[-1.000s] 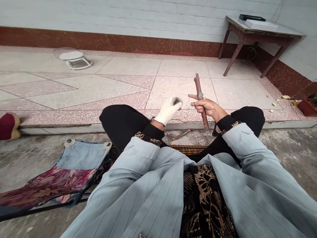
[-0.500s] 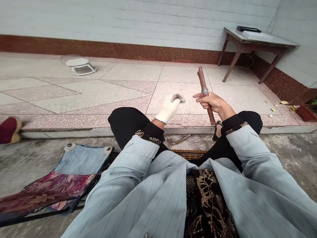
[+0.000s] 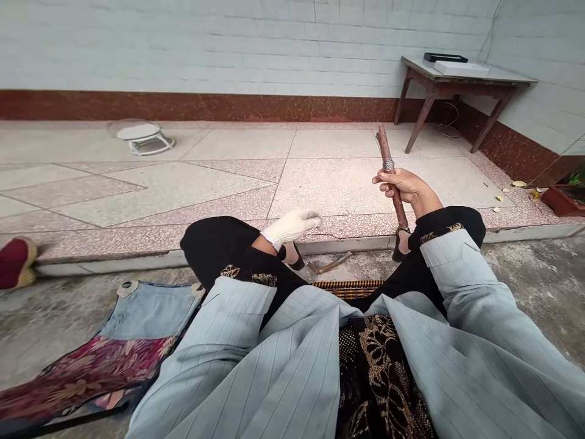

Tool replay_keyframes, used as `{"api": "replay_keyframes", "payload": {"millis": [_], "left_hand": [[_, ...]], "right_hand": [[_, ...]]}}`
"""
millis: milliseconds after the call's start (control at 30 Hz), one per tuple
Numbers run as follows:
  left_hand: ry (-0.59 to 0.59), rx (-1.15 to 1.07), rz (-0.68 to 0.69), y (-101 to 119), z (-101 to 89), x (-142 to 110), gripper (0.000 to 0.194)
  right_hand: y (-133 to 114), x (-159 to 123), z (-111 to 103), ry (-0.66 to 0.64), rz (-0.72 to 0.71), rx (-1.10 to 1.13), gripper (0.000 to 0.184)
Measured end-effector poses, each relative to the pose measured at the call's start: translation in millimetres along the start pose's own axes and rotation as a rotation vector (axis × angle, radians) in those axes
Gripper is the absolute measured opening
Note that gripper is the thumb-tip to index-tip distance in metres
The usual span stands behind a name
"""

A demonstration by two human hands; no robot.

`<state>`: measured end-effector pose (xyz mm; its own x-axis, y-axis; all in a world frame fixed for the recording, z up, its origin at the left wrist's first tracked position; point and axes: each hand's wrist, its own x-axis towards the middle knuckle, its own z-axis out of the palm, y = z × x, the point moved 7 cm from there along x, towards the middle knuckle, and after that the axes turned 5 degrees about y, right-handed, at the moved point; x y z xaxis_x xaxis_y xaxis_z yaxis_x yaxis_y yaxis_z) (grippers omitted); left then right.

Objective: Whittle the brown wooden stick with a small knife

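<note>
Head view puts a stick (image 3: 384, 146) right of centre, held close to upright in your right hand (image 3: 406, 185), its top leaning a little left. Your bare fingers wrap around it, narrow and closed, just under a band of wire (image 3: 388, 165) that circles the stick. Thin splinters stand out at the top. The lower end overlaps your right shoe (image 3: 402, 241) in the picture, and you cannot tell whether they touch.

Your left hand (image 3: 292, 225), in a white glove, hangs well apart from the stick, near your left knee (image 3: 219, 244). Its fingers bend loosely toward the right; the palm is turned from sight, so you cannot tell if it holds something.

Between your feet, a twig (image 3: 336, 263) lies on the ground beyond a woven seat (image 3: 350, 286). At near left you have a chair (image 3: 155, 311) of denim and floral cloth, with a red shoe (image 3: 13, 262) past it at the left edge. On the tiled floor (image 3: 333, 183), a white stool (image 3: 146, 137) stands far left; far right, a bench (image 3: 493, 73) carries a black tray (image 3: 445, 58) and a white box (image 3: 461, 68).
</note>
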<state>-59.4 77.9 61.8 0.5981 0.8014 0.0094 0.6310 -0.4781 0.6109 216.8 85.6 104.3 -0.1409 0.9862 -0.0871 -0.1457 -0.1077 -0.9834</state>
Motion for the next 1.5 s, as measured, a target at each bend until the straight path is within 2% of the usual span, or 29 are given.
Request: {"api": "replay_keyframes", "payload": {"millis": [67, 133, 200, 267, 300, 333, 367, 433, 467, 533, 600, 633, 700, 867, 933, 1000, 1100, 1200, 1233, 1267, 1367, 1400, 1433, 1467, 1500], "left_hand": [[0.023, 0.067, -0.036, -17, 7.5, 2, 0.028], [-0.012, 0.127, -0.054, -34, 20.6, 6, 0.028], [-0.023, 0.147, -0.084, -49, 31.2, 10, 0.029], [-0.133, 0.142, -0.146, -60, 46.3, 13, 0.028], [-0.152, 0.100, -0.168, -62, 50.7, 15, 0.029], [-0.150, 0.030, -0.148, -57, 53.7, 18, 0.032], [-0.089, -0.095, -0.096, -47, 52.3, 22, 0.042], [-0.061, -0.456, 0.066, -16, 53.3, 27, 0.069], [-0.068, -0.635, 0.155, 2, 53.9, 28, 0.075], [-0.082, -0.879, 0.244, 29, 57.1, 30, 0.077], [-0.041, -1.013, 0.131, 36, 64.1, 32, 0.062], [-0.012, -1.020, 0.050, 34, 68.1, 32, 0.052], [0.049, -0.957, -0.030, 29, 70.6, 32, 0.039], [0.158, -0.578, 0.018, 14, 55.2, 33, 0.025], [0.193, -0.450, 0.018, 9, 48.1, 35, 0.027], [0.211, -0.351, 0.019, 7, 44.3, 36, 0.029], [0.205, -0.300, -0.008, 10, 45.0, 34, 0.029], [0.086, -0.334, -0.011, 22, 50.7, 30, 0.026], [0.027, -0.348, -0.002, 27, 51.6, 30, 0.024], [0.011, -0.351, 0.004, 31, 48.3, 30, 0.020], [-0.008, -0.365, 0.018, 39, 30.0, 36, 0.016], [-0.014, -0.371, 0.021, 41, 23.1, 40, 0.016], [-0.014, -0.380, 0.024, 41, 16.5, 44, 0.016], [-0.027, -0.393, 0.028, 41, 11.9, 49, 0.015], [-0.053, -0.425, 0.033, 42, 9.8, 53, 0.015]], "right_hand": [[-1, -1, -2, 0.039, -0.006, -0.101, 0.018], [3, 0, 2, 0.034, 0.001, -0.209, 0.018], [10, 2, 13, -0.025, 0.017, -0.280, 0.020], [20, 3, 31, -0.113, 0.033, -0.333, 0.020], [25, 3, 41, -0.158, 0.044, -0.362, 0.019], [29, 2, 53, -0.212, 0.051, -0.386, 0.018], [33, 0, 64, -0.258, 0.050, -0.409, 0.017], [38, -1, 80, -0.293, 0.033, -0.476, 0.017], [39, -1, 86, -0.295, 0.023, -0.510, 0.016], [42, 1, 92, -0.274, 0.012, -0.554, 0.015], [45, 6, 89, -0.238, 0.022, -0.538, 0.016], [47, 9, 85, -0.212, 0.036, -0.507, 0.018], [50, 12, 77, -0.182, 0.083, -0.426, 0.018], [54, 5, 73, -0.299, 0.191, -0.105, 0.022], [56, 5, 71, -0.274, 0.182, -0.078, 0.022], [58, 7, 70, -0.236, 0.112, -0.179, 0.017], [58, 16, 63, -0.150, -0.050, -0.536, 0.008], [46, 25, 42, 0.041, -0.176, -1.034, 0.014], [40, 27, 33, 0.117, -0.183, -1.180, 0.016], [37, 28, 27, 0.122, -0.158, -1.281, 0.015], [44, 20, 27, -0.184, 0.057, -1.368, 0.015], [55, 10, 32, -0.409, 0.206, -1.349, 0.016], [61, -2, 40, -0.581, 0.288, -1.286, 0.018], [62, -10, 47, -0.671, 0.305, -1.224, 0.021], [59, -15, 53, -0.702, 0.285, -1.183, 0.025]]}}
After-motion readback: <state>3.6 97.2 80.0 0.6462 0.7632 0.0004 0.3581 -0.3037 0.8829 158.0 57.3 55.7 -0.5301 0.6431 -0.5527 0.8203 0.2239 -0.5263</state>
